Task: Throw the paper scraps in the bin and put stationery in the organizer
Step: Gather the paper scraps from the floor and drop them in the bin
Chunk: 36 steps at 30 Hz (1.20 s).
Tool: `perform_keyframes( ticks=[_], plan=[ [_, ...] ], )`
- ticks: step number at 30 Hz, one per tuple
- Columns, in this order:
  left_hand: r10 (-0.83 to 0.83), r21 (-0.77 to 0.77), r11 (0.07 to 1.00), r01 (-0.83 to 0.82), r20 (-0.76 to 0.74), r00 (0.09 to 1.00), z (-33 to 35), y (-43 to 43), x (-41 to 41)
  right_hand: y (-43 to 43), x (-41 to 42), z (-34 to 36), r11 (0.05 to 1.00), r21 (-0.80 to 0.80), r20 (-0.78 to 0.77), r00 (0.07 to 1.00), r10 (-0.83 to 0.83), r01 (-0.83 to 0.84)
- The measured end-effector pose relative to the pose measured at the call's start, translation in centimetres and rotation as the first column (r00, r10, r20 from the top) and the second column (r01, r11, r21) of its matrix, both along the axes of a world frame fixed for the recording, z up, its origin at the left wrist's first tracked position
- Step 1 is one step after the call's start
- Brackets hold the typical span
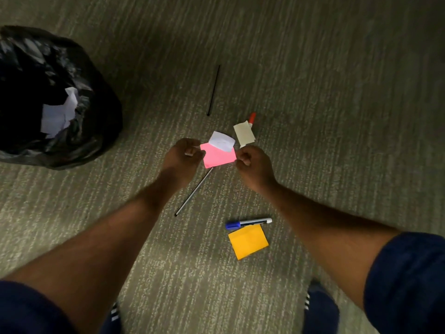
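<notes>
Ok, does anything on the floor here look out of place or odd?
Yes: stationery and paper lie scattered on the carpet. A beige scrap covers most of a red-capped marker, and the pink paper overlaps one end of a thin pen. No organizer is in view.

Glossy crinkled black plastic bin bag (72, 97) upper left, matt ribbed carpet (313, 80), matt pink paper (218, 156) centre, smooth plastic blue marker (248, 223) lower centre
</notes>
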<state>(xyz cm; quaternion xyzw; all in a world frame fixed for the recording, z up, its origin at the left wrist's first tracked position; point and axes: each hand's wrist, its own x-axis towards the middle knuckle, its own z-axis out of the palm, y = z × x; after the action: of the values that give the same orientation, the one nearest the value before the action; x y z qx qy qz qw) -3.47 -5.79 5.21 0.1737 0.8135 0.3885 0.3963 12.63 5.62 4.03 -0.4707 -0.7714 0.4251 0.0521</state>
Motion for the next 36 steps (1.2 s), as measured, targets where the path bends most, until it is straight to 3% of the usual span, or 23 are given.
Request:
perform_keyframes(
  ticks=[9, 13, 19, 22, 27, 36],
  plan=[
    [-0.094, -0.092, 0.992, 0.082, -0.13, 0.987, -4.0, 5.3, 0.1, 5.2, -1.3, -3.3, 0.996, 0.023, 0.105, 0.991, -0.084, 0.082],
    [-0.426, -0.236, 0.902, 0.361, -0.354, 0.833, -5.9, 6.6, 0.6, 5.8, -1.7, -5.2, 0.996, 0.083, 0.177, 0.983, -0.046, 0.032],
    [-0.686, -0.411, 0.728, 0.549, -0.416, 0.597, -7.9, 8.3, 1.0, 6.8, -2.4, -6.9, 0.985, 0.156, 0.294, 0.956, 0.022, -0.071],
    [-0.717, -0.471, 0.696, 0.542, -0.425, 0.552, -8.6, 8.6, 0.9, 7.4, -2.5, -7.2, 0.982, 0.163, 0.291, 0.956, 0.048, -0.099],
    [-0.694, -0.474, 0.72, 0.507, -0.512, 0.507, -8.6, 8.3, 0.9, 7.9, -2.7, -6.8, 0.975, 0.177, 0.274, 0.958, 0.084, -0.136],
    [-0.66, -0.508, 0.75, 0.425, -0.523, 0.54, -8.1, 8.5, 0.5, 7.8, -3.1, -6.0, 0.972, 0.215, 0.198, 0.979, 0.054, -0.097]
  ],
)
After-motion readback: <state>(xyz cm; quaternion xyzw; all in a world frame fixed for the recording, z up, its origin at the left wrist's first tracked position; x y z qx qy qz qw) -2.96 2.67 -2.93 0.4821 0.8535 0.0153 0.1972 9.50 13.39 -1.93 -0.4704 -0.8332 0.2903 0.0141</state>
